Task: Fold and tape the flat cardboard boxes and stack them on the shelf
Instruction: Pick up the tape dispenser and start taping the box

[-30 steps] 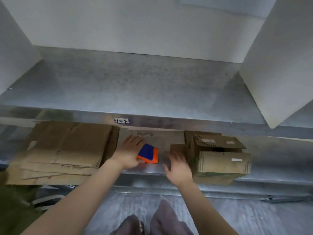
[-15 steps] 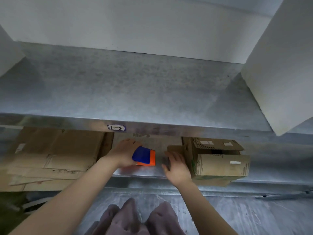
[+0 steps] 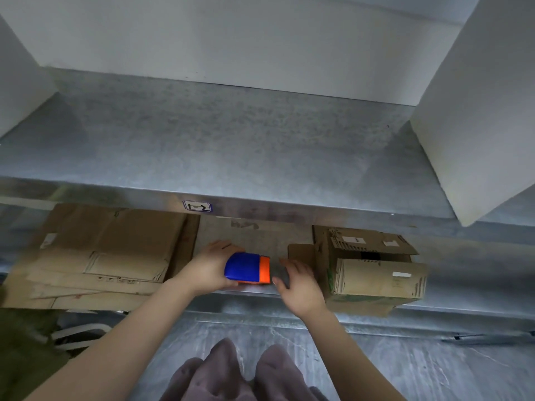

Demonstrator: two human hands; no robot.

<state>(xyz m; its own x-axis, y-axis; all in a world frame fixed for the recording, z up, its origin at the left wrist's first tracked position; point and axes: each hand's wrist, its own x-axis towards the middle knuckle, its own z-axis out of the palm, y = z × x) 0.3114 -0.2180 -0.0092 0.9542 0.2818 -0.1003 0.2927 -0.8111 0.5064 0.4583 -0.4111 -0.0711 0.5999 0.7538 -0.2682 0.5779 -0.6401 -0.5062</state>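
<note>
Head view: three lots of cardboard lie on the lower shelf [image 3: 463, 305]. At the left is a stack [image 3: 110, 256] of flat brown boxes, creased and unevenly piled, with its front edges jutting past the shelf lip. In the middle a single flat sheet [image 3: 260, 235] lies under the hands, paler, with a faint mark near its far edge. At the right stands a made-up box [image 3: 373, 270], worn, with white labels and green print low on its front. Its top flaps are not fully closed, leaving a dark gap between them, and one side flap sticks out to the left towards the hands.

The left hand [image 3: 208, 270] is curled round the blue body of a dispenser [image 3: 246, 269], whose orange end points right. It holds the dispenser low over the sheet near the shelf's front edge. The right hand [image 3: 298, 285] holds nothing. Its fingers are straight and slightly spread, just beside the orange end and just left of the box. Whether its fingertips press the sheet I cannot tell.

Above, the metal upper shelf [image 3: 231, 140] carries a small label [image 3: 197, 206] on its front lip and a white block [image 3: 474, 111] at the right. The person's knees [image 3: 231, 371] show at the bottom.
</note>
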